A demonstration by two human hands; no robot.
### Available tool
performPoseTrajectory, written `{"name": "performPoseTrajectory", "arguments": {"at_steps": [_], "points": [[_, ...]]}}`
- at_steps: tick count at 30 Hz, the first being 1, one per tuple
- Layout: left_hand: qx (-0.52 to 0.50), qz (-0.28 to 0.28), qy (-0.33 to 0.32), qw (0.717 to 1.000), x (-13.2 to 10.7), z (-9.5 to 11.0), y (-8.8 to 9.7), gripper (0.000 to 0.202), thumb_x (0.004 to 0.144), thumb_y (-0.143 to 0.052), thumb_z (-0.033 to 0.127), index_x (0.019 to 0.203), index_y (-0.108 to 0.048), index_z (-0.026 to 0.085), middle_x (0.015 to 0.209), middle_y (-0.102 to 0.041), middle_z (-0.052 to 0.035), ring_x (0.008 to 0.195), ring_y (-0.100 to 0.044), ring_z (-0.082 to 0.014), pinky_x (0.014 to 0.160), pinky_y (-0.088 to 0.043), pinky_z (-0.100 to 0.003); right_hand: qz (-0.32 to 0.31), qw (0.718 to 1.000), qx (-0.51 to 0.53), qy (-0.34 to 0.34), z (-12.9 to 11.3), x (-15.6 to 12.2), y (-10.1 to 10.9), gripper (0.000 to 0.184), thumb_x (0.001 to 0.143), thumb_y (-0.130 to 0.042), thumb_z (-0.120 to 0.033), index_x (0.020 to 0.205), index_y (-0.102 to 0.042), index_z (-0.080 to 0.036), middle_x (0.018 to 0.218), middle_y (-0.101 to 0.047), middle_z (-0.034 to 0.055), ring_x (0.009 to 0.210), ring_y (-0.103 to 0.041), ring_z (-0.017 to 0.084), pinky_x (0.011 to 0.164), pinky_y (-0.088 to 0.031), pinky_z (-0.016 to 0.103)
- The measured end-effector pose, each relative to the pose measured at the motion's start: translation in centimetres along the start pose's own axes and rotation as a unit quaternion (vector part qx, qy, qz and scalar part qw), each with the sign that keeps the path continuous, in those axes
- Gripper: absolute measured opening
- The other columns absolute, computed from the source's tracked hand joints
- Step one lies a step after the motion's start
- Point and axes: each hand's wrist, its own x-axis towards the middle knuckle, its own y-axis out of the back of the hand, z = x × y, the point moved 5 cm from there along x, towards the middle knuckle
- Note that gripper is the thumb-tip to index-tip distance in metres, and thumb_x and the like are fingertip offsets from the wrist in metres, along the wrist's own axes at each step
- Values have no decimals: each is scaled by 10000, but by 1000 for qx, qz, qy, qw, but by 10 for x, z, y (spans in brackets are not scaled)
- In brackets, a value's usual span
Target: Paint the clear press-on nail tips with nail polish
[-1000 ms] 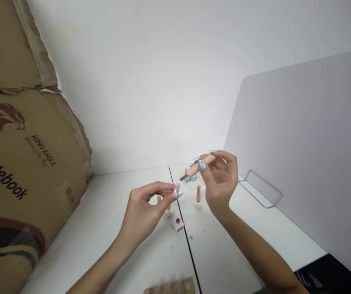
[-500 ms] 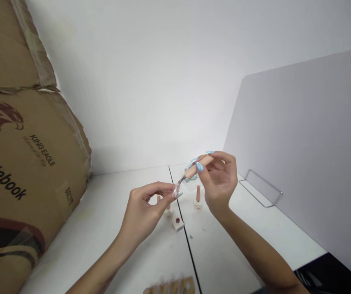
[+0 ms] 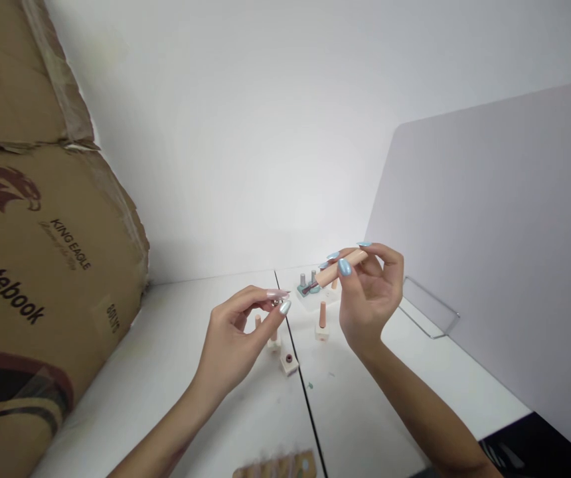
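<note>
My right hand (image 3: 368,292) is raised over the white table (image 3: 176,372), pinching a peach nail-polish brush cap (image 3: 340,268) with its dark brush tip pointing left. My left hand (image 3: 238,335) is held up beside it, thumb and forefinger pinched on a small false nail (image 3: 276,294). The brush tip is a short way right of that nail, apart from it. Below the hands an open polish bottle (image 3: 289,363) stands on the table, with a capped peach bottle (image 3: 322,322) behind it.
Large cardboard boxes (image 3: 31,265) fill the left side. A grey divider panel (image 3: 504,245) on a clear stand (image 3: 427,309) walls the right. Small blue-grey bottles (image 3: 308,284) stand at the back. A strip of nail tips (image 3: 275,465) lies at the near edge.
The right hand drew the brush away to the right from the nail it touched half a second ago. The left hand turned slightly, lifting the pinched nail.
</note>
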Motion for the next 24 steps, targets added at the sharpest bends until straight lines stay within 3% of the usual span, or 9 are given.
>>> {"name": "performPoseTrajectory", "arguments": {"at_steps": [6, 8, 10, 12, 14, 16, 19, 24], "points": [[0, -15, 14, 1000, 0, 1, 0, 117, 841, -676, 231, 731, -716, 221, 728, -656, -20, 925, -666, -204, 796, -490, -276, -10, 1000, 15, 6, -2, -1, -1, 243, 856, -620, -139, 1041, -511, -253, 729, -602, -41, 694, -662, 140, 672, -597, 360], [2, -14, 34, 999, 1, -1, 0, 52, 839, -678, 227, 851, -728, 234, 722, -637, 0, 834, -659, -175, 777, -492, -272, -15, 999, 27, 11, -3, -2, -2, 247, 846, -628, -129, 1031, -522, -253, 738, -609, -36, 733, -671, 143, 665, -603, 352], [-7, -10, 45, 999, 2, -3, 0, 113, 828, -692, 219, 938, -708, 236, 738, -638, 15, 745, -636, -148, 746, -497, -269, -21, 999, 39, 14, -4, -2, -3, 253, 842, -630, -118, 1031, -528, -252, 759, -623, -31, 741, -671, 139, 668, -607, 351], [-17, -9, 44, 999, 2, -3, 0, 40, 820, -706, 221, 851, -681, 217, 744, -651, 15, 724, -628, -139, 729, -496, -264, -25, 998, 47, 17, -4, -2, -3, 260, 844, -624, -108, 1039, -529, -252, 759, -633, -33, 717, -665, 133, 669, -608, 352], [-10, -4, 38, 999, 2, -3, 0, 118, 811, -718, 223, 722, -645, 199, 737, -671, 7, 723, -627, -138, 711, -489, -256, -28, 998, 49, 23, -4, -1, -3, 267, 843, -622, -102, 1042, -528, -253, 727, -631, -42, 682, -654, 128, 663, -610, 353], [7, 2, 32, 999, 2, -1, 1, 116, 804, -728, 216, 708, -666, 198, 728, -691, 4, 716, -628, -139, 702, -487, -253, -31, 998, 42, 25, -4, -1, -3, 271, 839, -624, -101, 1039, -528, -254, 704, -624, -49, 666, -649, 128, 660, -611, 354], [27, 3, 6, 1000, 1, 2, 2, 44, 812, -722, 206, 769, -729, 214, 765, -728, -3, 734, -645, -148, 709, -498, -259, -34, 999, 34, 17, -3, -1, -4, 269, 833, -627, -99, 1031, -529, -253, 734, -631, -40, 695, -663, 132, 654, -610, 346], [79, 27, -77, 994, -1, 8, 3, 102, 825, -704, 149, 838, -757, 237, 843, -750, -9, 797, -673, -168, 722, -511, -277, -45, 997, 54, 25, -4, -2, -7, 291, 827, -612, -55, 1037, -535, -243, 757, -647, -35, 706, -663, 118, 672, -602, 318]]}}
